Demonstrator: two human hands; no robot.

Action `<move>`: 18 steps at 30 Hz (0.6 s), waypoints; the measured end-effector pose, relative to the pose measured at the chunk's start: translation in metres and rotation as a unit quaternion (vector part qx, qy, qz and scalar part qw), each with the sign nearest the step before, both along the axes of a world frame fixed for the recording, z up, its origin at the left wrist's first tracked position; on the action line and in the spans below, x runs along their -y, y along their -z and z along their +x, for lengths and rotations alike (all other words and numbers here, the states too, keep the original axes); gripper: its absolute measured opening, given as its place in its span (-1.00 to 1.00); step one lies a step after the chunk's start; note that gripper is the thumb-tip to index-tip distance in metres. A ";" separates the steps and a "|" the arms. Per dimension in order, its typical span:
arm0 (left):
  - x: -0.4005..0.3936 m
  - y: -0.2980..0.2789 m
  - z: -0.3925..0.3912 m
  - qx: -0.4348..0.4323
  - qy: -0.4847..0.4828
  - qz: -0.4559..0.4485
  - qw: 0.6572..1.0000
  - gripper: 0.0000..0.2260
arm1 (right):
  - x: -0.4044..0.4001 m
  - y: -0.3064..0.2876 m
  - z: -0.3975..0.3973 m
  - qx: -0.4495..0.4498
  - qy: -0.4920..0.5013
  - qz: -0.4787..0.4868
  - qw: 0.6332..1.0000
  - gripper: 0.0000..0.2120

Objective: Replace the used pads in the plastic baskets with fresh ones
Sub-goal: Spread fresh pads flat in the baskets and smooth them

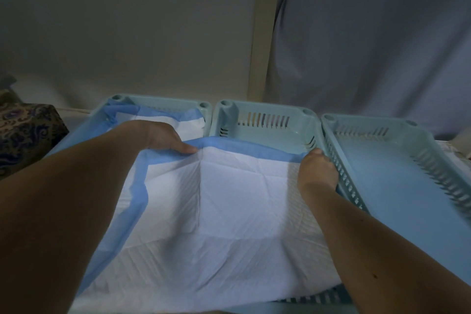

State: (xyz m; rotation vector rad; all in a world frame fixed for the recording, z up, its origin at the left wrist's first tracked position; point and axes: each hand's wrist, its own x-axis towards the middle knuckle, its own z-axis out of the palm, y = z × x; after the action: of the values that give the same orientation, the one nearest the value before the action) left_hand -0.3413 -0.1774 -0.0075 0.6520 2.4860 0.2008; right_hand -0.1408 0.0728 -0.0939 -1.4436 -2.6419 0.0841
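Spreading across the middle basket (265, 112), a white pad (229, 211) with a blue border lies under both hands, its far blue edge running from ten o'clock to two o'clock of the frame's centre. The left hand (163, 136) sits at the pad's far left corner, at about eleven o'clock; its fingers curl over the blue edge and pinch it, the thumb tip lying on the border. The right hand (316, 171) is at about two o'clock, at the pad's far right corner, pressed between the pad and the middle basket's slotted right wall; its fingers are bent down onto the blue edge and seem to grip it, though the fingertips are hidden. The pad's white quilted middle spreads from the hands back toward six o'clock, with fold creases crossing it, and its left blue border drapes over the basket's left side.

At ten o'clock, the left basket (204, 107) already holds another blue-bordered pad (163, 121), partly hidden behind the left forearm. At three o'clock, the right basket (382, 160) touches the middle one and shows its bare pale floor. A patterned dark cloth (28, 132) lies at nine o'clock.
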 end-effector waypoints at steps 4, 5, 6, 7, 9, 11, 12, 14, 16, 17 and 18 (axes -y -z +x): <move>0.007 -0.012 -0.010 -0.068 -0.021 0.039 0.997 -0.59 | 0.001 0.000 -0.001 0.009 -0.002 0.003 1.000 -0.68; 0.011 -0.017 -0.013 -0.072 -0.023 0.048 0.996 -0.60 | 0.001 0.000 -0.001 0.010 -0.003 0.004 1.000 -0.68; 0.014 -0.022 -0.016 -0.075 -0.021 0.046 0.996 -0.60 | 0.000 0.000 -0.001 0.013 -0.004 0.004 1.000 -0.68; 0.017 -0.026 -0.019 -0.081 -0.017 0.036 0.996 -0.60 | 0.000 0.000 -0.001 0.014 -0.004 0.006 1.000 -0.67; 0.019 -0.033 -0.017 -0.099 0.004 0.001 0.995 -0.61 | 0.000 0.001 0.000 0.021 -0.009 0.016 1.000 -0.66; 0.022 -0.037 -0.010 -0.124 0.015 -0.022 0.992 -0.63 | 0.000 0.002 0.001 0.026 -0.012 0.023 0.999 -0.66; 0.025 -0.036 -0.008 -0.131 0.013 -0.022 0.991 -0.64 | 0.001 0.001 0.001 0.027 -0.011 0.026 0.999 -0.66; 0.030 -0.030 -0.005 -0.129 -0.012 -0.005 0.992 -0.62 | 0.002 0.001 0.001 0.022 -0.011 0.027 0.999 -0.68; 0.034 -0.021 -0.003 -0.132 -0.044 0.031 0.990 -0.63 | 0.004 0.000 0.002 0.013 -0.010 0.025 1.000 -0.70; 0.034 -0.017 -0.002 -0.138 -0.063 0.048 0.987 -0.64 | 0.004 0.000 0.002 0.014 -0.010 0.026 1.000 -0.69; 0.034 -0.013 -0.001 -0.152 -0.085 0.071 0.982 -0.64 | 0.006 0.000 0.003 0.022 -0.019 0.030 0.999 -0.68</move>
State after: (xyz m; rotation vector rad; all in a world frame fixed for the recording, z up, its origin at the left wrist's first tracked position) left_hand -0.3422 -0.2119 0.0054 0.5620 2.8442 0.3694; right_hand -0.1379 0.0673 -0.0936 -1.3936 -2.6824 -0.0219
